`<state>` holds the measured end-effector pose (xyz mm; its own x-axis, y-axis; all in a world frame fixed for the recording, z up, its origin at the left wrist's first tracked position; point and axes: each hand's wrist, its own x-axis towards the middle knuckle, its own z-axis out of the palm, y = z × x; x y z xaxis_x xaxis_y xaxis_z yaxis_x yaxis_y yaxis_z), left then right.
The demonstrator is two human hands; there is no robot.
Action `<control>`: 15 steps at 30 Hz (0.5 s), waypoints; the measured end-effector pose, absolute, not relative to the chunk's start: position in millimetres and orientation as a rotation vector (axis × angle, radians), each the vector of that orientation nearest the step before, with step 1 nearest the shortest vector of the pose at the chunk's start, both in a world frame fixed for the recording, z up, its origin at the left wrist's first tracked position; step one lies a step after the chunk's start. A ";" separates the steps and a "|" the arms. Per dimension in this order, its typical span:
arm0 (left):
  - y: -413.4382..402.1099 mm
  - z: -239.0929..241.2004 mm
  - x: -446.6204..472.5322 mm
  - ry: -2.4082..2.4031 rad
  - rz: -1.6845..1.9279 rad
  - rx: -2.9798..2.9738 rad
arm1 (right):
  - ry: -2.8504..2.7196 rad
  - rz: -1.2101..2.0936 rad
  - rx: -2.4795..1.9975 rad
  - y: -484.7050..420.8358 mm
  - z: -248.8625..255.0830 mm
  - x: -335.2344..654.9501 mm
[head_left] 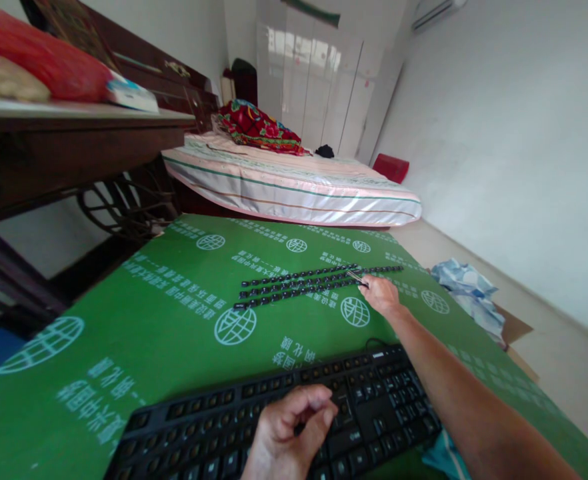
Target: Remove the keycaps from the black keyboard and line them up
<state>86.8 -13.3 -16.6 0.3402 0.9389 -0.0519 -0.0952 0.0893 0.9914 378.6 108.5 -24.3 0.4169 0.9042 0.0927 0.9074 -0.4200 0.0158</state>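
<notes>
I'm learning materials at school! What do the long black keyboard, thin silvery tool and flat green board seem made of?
The long black keyboard: probably matte plastic, with moulded keys and soft sheen. The thin silvery tool in the right hand: likely shiny metal, since it glints. The flat green board: maybe satin coating, judging by flat white printing; its core isn't clear.

Wardrobe (319,87): window-shaped glare
Mattress (299,190): bright sheen
Right wall (504,133): soft light
Under desk (79,150): deep shadow
Edges: stretched
</notes>
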 end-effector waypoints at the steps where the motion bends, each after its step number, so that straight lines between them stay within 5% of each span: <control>1: -13.0 -16.6 86.4 0.908 0.952 1.232 | -1.670 -0.136 -2.610 108.3 -24.7 378.8; 15: -10.4 -15.6 83.2 0.900 0.901 1.305 | -1.649 -0.124 -2.601 108.3 -22.2 377.5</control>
<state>83.2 -10.4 -15.6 0.3904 0.9200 -0.0360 -0.0365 0.0546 0.9978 377.5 108.3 -22.2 0.4250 0.8997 0.0995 0.9044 -0.4265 -0.0068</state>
